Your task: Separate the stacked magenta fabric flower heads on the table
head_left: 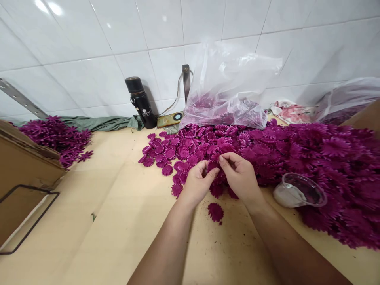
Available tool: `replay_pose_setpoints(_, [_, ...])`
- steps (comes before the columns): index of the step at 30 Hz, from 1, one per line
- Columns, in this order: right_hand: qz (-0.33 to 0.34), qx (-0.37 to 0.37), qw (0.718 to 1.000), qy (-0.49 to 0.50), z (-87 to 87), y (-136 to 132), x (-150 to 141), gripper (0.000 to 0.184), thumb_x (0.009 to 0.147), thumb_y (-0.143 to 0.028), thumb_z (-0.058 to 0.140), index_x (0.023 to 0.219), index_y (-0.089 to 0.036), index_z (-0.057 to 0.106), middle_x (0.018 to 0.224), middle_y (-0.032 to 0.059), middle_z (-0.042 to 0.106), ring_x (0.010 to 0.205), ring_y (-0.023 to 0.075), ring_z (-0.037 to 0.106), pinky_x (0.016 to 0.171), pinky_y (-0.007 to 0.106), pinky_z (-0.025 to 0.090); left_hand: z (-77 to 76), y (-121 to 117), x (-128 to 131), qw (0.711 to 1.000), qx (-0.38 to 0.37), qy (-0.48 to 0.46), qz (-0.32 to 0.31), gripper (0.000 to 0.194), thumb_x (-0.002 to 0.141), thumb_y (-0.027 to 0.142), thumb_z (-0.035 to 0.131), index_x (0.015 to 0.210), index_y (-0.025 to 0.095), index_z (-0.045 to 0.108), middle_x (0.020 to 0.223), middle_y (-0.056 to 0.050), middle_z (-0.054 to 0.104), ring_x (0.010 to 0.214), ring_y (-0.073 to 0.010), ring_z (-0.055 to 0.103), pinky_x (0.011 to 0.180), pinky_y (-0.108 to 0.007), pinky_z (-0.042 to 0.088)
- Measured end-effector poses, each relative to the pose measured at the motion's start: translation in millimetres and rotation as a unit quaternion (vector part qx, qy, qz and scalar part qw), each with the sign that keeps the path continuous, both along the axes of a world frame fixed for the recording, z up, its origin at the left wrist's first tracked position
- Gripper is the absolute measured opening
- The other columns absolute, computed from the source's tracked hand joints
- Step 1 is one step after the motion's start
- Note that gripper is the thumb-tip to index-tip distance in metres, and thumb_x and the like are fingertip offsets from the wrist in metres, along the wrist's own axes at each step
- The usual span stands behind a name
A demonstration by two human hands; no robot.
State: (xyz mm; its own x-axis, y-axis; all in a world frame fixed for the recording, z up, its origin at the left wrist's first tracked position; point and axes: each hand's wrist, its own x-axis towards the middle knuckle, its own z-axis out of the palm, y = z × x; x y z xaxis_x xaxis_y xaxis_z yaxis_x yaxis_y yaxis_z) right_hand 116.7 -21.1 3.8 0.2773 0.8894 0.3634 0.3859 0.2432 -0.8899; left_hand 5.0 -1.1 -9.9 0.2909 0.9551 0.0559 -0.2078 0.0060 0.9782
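Head view, loose flower disc point(215, 212): flat on the tabletop point(118, 221) between the forearms, apart from the heap
Hands: left hand point(198, 181) and right hand point(242, 178) pinch a magenta petal piece point(214, 162) over the heap's near edge, probably by the fingertips to spare thin petals; fingers hide whether it is one layer or several
Plastic cup point(297, 192): beside the right forearm, presumably for easy reach; its whitish contents are unclear
Petal heap point(335, 158): likely spread for picking; cut off at right
Clear plastic bag point(231, 79): behind the heap, blurring the petals inside
Black flask point(141, 103): by the wall, seemingly out of the way
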Motion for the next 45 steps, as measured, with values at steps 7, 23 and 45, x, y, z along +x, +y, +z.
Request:
replay_pose_setpoints(7, [-0.137,0.062,0.982,0.117,-0.3,6,25,0.018,0.081,-0.033,0.051,0.069,-0.021,0.053,0.064,-0.0002,0.060,0.057,0.0133,0.056,0.056,0.028,0.047,-6.2,7,-8,0.997,-0.018,-0.023,0.074,0.022,0.063,0.034,0.072,0.074,0.016,0.063,0.071,0.000,0.064,0.069,-0.0135,0.056,0.071,-0.027,0.044])
replay_pose_setpoints(23, [0.075,-0.008,0.993,-0.086,3.0,-3,0,0.009,0.077,-0.025,0.054,0.077,-0.019,0.062,0.077,0.0032,0.067,0.072,0.0172,0.060,0.071,0.032,0.047,-4.7,5,-5,0.996,0.003,0.011,0.092,0.041,0.067,0.053,0.064,0.055,0.017,0.049,0.054,0.005,0.042,0.055,-0.0082,0.038,0.055,-0.022,0.034])
replay_pose_setpoints(45, [-0.041,0.004,0.999,-0.021,7.6,4,32,0.016,0.075,-0.033,0.056,0.065,-0.021,0.054,0.060,-0.0013,0.056,0.057,0.0140,0.053,0.055,0.028,0.043,4.3,11,-15,0.978,-0.030,-0.081,0.187,0.036,0.057,0.043,0.075,0.057,0.016,0.052,0.051,0.007,0.049,0.047,-0.0048,0.040,0.049,-0.018,0.036])
